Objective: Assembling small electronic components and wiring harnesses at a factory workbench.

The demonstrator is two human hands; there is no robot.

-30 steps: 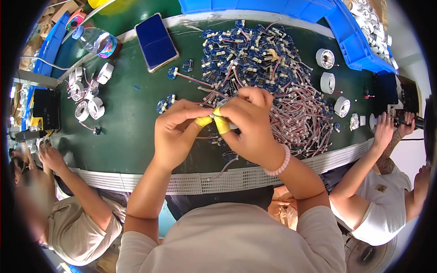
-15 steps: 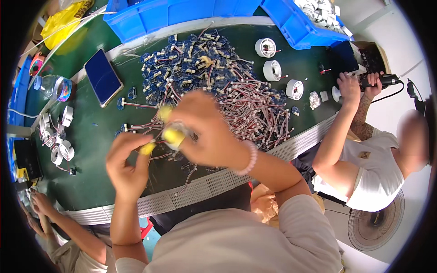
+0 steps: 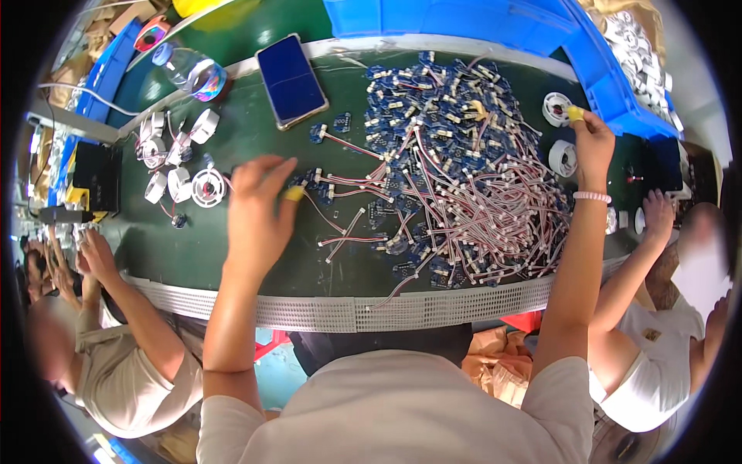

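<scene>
My left hand (image 3: 261, 209) hovers over the table with its fingers apart and nothing in it, a yellow finger cot on the thumb. Just left of it lies a white round housing (image 3: 208, 188) with wires inside. Small blue circuit boards (image 3: 313, 182) with red-and-white leads lie close to its thumb. At the far right, my right hand (image 3: 595, 151) has its fingertips closed at the rim of another white round housing (image 3: 556, 109); a yellow cot covers one fingertip. A similar white housing (image 3: 563, 158) sits beside that wrist.
A big heap of wired blue circuit boards (image 3: 440, 116) covers the middle right. More white housings (image 3: 178, 147), a phone (image 3: 291, 81) and a plastic bottle (image 3: 192, 73) lie at left. Blue bins (image 3: 456, 17) line the back. Co-workers' arms (image 3: 131, 301) work on both sides.
My hands have parted: the housing they held together now lies on the table at left. The left hand has opened; the right has reached far right to another housing. The view has shifted.
</scene>
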